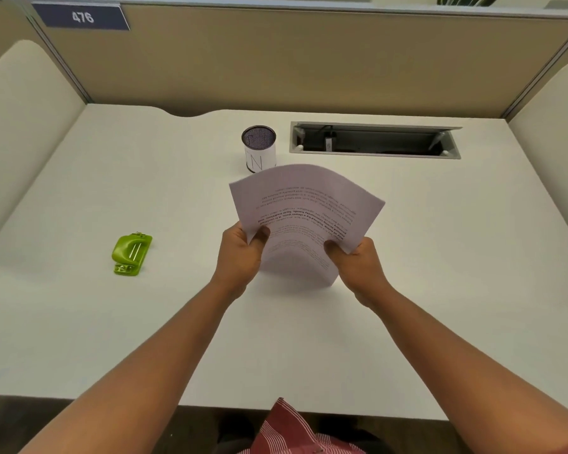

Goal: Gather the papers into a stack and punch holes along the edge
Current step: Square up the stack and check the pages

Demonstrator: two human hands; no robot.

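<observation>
A stack of white printed papers stands on its lower edge on the white desk, bowed and leaning away from me. My left hand grips the stack's left side, thumb on the front sheet. Its right side is pinched by my right hand. The printed text appears upside down to me. A green hole punch lies flat on the desk well to the left of both hands, untouched.
A mesh pen cup with a white label stands just behind the papers. An open cable tray slot is set into the desk at the back right. Beige partition walls enclose the desk on three sides.
</observation>
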